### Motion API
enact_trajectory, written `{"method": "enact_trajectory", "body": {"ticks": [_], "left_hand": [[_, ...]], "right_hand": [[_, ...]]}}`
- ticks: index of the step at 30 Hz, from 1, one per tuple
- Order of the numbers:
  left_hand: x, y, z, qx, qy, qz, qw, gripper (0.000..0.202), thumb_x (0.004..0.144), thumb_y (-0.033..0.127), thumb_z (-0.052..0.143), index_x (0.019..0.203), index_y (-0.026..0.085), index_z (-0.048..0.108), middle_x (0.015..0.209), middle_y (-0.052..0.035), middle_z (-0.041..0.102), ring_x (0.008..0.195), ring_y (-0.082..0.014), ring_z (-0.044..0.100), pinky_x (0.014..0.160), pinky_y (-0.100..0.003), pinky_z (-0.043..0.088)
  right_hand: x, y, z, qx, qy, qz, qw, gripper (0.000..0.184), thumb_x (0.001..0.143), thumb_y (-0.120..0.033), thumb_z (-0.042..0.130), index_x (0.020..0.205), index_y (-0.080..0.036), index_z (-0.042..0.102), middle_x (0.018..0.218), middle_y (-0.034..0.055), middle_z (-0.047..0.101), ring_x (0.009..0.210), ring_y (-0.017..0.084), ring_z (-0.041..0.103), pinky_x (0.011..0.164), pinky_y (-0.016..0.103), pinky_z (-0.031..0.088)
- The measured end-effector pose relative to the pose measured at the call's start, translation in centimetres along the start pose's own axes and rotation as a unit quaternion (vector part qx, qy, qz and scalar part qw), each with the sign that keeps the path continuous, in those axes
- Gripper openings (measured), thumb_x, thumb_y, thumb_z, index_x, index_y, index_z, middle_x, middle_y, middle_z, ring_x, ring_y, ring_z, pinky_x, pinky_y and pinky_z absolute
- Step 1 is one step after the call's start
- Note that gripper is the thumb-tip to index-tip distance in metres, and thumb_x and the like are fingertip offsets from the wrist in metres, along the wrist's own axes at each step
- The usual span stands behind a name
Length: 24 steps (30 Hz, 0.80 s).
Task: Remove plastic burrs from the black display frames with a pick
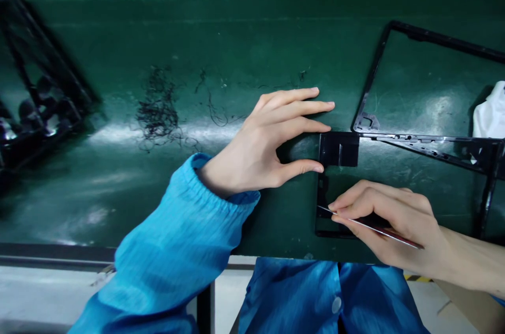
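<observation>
My right hand [390, 218] is closed in a pen grip around a slim pointed metal tool [389, 232]. Its tip meets the left edge of a black rectangular plastic frame [322, 229] lying on the green tabletop. Fingers outstretched, my left hand [272, 139] rests palm down at that frame's upper left corner. The thumb touches the frame's side, and the index fingertip lies by its top edge. A flat black tab [339, 149] sits inside the corner. The right hand hides part of the frame's lower side.
A second black frame [373, 73] lies behind, touching or overlapping the first. Crumpled white material [490, 113] is at the right edge. Thin black shavings [158, 108] are heaped left of centre. More black frames [39, 76] stand at the far left, blurred. The table's front edge [276, 256] runs below.
</observation>
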State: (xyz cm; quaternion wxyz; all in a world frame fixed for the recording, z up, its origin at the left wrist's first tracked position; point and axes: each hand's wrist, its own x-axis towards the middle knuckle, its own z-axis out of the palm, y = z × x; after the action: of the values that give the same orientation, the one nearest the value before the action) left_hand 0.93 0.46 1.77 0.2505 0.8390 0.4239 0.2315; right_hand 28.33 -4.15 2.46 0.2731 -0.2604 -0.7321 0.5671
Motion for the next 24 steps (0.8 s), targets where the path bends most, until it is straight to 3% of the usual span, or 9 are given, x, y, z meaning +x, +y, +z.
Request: {"method": "enact_trajectory", "body": {"ticks": [15, 24], "left_hand": [[-0.03, 0.00, -0.02, 0.005, -0.007, -0.010, 1.000, 0.046, 0.093, 0.065, 0.075, 0.126, 0.033, 0.072, 0.156, -0.0050, 0.065, 0.155, -0.0374, 0.049, 0.127, -0.064, 0.037], [-0.09, -0.04, 0.00, 0.002, 0.009, 0.018, 1.000, 0.045, 0.094, 0.060, 0.077, 0.127, 0.029, 0.072, 0.155, -0.0078, 0.066, 0.154, -0.0359, 0.051, 0.127, -0.060, 0.039]], "right_hand": [[-0.12, 0.18, 0.04, 0.011, 0.007, 0.006, 1.000, 0.016, 0.104, -0.007, 0.069, 0.113, -0.021, 0.068, 0.107, 0.0066, 0.077, 0.097, 0.018, 0.077, 0.078, 0.029, 0.066], [0.12, -0.03, 0.03, 0.010, -0.002, -0.002, 1.000, 0.016, 0.103, -0.003, 0.068, 0.111, -0.017, 0.068, 0.104, 0.0074, 0.076, 0.095, 0.015, 0.076, 0.079, 0.024, 0.063]]}}
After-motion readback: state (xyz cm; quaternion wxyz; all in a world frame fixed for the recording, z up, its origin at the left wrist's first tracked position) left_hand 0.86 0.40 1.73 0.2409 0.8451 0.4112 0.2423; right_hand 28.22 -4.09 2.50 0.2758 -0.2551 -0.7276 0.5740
